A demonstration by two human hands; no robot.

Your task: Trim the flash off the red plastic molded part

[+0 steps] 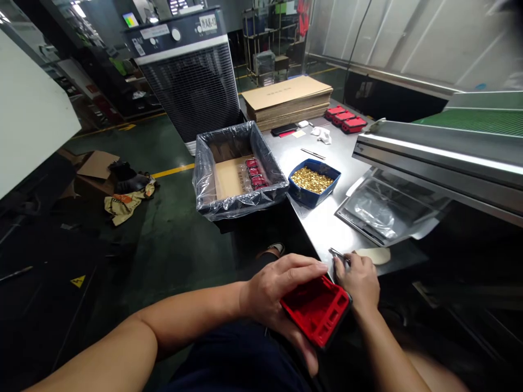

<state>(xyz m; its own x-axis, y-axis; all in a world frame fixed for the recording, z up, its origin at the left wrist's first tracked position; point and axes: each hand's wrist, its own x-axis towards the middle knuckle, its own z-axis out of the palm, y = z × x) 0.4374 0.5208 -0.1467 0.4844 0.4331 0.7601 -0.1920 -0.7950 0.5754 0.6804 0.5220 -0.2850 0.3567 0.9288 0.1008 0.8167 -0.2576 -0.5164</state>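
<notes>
My left hand [278,296] grips a red and black plastic case [316,309] over my lap, fingers wrapped round its upper edge. My right hand [358,280] rests at the near edge of the steel table [327,223], closed on a thin metal tool [337,253], perhaps tweezers, whose tip pokes out to the left. A blue tray of small brass pieces [314,181] sits further up the table. Left of the table stands a cardboard box lined with clear plastic [235,169], with several red cases in it.
Three red cases [345,118] and a stack of flat cardboard [286,100] lie at the table's far end. A metal tray with clear bags [384,209] sits under a green conveyor [469,128]. A large fan unit [188,71] stands behind the box. Rags and cardboard litter the floor.
</notes>
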